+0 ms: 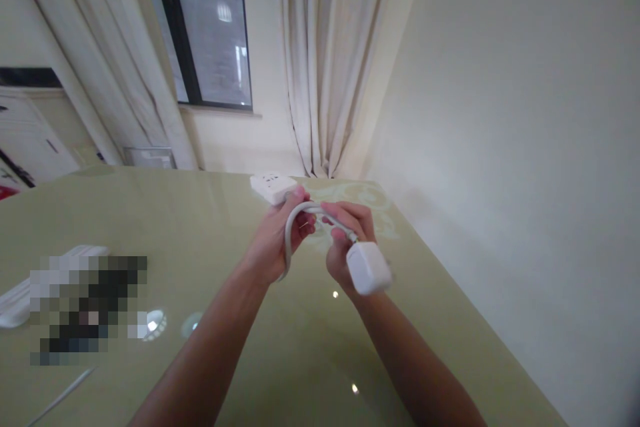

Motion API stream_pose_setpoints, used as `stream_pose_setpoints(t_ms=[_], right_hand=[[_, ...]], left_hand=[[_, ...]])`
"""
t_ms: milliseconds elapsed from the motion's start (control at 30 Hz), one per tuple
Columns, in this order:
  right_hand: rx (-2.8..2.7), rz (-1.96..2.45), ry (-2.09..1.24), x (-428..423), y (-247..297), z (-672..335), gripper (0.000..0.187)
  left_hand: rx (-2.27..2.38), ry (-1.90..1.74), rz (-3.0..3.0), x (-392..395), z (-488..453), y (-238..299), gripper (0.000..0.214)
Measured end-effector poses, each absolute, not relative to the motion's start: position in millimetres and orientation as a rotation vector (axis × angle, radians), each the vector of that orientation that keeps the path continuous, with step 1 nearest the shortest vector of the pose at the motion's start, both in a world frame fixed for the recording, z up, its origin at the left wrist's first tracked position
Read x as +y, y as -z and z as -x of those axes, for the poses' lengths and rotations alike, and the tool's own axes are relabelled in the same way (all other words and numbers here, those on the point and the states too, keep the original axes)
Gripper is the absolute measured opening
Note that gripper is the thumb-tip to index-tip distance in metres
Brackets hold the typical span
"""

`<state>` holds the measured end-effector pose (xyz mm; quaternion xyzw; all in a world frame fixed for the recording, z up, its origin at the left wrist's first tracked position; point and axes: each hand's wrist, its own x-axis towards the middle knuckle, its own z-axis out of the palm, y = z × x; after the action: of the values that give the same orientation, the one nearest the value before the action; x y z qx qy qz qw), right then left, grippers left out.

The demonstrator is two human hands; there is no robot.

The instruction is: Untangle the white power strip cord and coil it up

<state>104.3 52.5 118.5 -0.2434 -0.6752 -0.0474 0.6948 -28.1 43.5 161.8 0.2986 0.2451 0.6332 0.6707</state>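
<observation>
Cord (289,232) in R fingers (358,214); plug (369,269) inside table edge (436,270) (wall (515,120) apart)

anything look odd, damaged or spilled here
Only the pixelated patch at the left stands out: coarse blocks cover part of a long white object and whatever else lies there, so I can't judge that spot. The cord is bent in a curve, but I see no damage or spill.

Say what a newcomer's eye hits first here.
Probably the white plug at the right hand, right of centre. Next, the pale cord arching past the left hand, with a power strip just beyond. Then the dark-framed window, upper left, between pale curtains.
</observation>
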Motion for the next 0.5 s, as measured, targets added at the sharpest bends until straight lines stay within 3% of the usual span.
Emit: stream_pose_setpoints(t_ms=[100,233,500], right_hand=[[-1.409,0.599,-0.096,54,-127,-98,0.042],[-1.383,0.623,-0.258,59,-133,-95,0.032],[-1.458,0.637,-0.097,58,-133,-92,0.026]], left_hand=[[0.491,-1.488,-0.664,45,17,-158,0.034],[0.430,-1.484,-0.475,47,13,-160,0.021],[0.545,-1.662,-0.408,46,30,-174,0.017]])
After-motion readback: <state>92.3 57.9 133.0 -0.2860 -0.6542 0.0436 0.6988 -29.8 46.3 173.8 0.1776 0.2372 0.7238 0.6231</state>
